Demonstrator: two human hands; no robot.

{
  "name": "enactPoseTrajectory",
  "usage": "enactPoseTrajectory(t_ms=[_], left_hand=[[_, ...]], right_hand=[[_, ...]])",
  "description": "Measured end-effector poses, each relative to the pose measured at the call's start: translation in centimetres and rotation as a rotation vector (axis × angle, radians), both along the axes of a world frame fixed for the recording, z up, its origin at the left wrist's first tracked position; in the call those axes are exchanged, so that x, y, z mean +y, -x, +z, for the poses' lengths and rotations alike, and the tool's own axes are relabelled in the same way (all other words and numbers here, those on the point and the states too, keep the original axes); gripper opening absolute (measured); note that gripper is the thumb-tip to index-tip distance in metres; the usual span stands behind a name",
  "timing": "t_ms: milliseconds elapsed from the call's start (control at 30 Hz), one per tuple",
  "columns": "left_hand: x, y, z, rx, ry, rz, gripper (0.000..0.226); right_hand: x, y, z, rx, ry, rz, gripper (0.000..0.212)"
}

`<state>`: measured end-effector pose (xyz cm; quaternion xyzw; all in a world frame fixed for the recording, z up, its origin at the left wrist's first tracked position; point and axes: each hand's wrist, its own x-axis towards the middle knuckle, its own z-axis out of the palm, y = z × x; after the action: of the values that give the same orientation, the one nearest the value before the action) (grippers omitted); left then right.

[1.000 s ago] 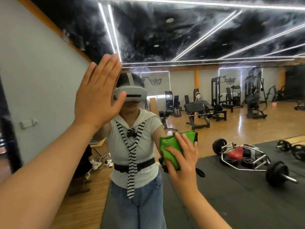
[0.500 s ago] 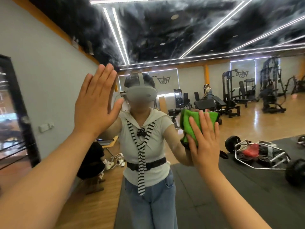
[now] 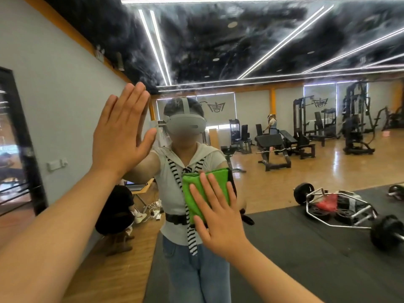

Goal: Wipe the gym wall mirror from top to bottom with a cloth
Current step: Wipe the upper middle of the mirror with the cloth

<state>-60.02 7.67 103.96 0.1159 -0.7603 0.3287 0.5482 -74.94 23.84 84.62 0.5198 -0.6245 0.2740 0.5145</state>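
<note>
Left grip point(image 3: 121, 137) spread flat on the mirror point(image 3: 284, 193); right grip point(image 3: 220, 226), fingers straight, presses the green cloth point(image 3: 189, 204) lower, open glass rightward.

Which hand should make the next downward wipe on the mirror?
Right. The right hand presses the green cloth flat on the mirror; the left hand is bare, flat on it higher up.

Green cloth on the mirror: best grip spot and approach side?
Probably its folded top edge: the green cloth lies flat on the mirror under the right hand, fingers straight, top and left margins bare. Come from above, fingers hooking that edge for the grip.
</note>
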Motion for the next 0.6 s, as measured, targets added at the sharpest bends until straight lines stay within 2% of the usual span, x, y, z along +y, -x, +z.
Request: enactPoseTrajectory(t_ms=[100, 233, 333, 400, 600], left_hand=[[0.0, -0.1, 0.0, -0.003, -0.005, -0.016, 0.072], [0.1, -0.1, 0.1, -0.01, -0.013, -0.008, 0.072], [0.2, 0.0, -0.1, -0.003, -0.026, 0.001, 0.072], [0.3, 0.2, -0.4, 0.021, -0.036, 0.005, 0.071], [0.2, 0.3, -0.7, 0.036, -0.033, -0.001, 0.071]], right_hand=[[1.3, 2.6, 1.3, 0.131, -0.029, -0.079, 0.062], [4.5, 6.8, 3.7, 0.121, 0.053, -0.194, 0.062], [8.5, 10.9, 4.9, -0.068, 0.174, -0.281, 0.065], [9.8, 11.8, 5.4, -0.223, 0.264, -0.264, 0.061], [6.8, 9.6, 5.0, -0.355, 0.449, -0.228, 0.063]])
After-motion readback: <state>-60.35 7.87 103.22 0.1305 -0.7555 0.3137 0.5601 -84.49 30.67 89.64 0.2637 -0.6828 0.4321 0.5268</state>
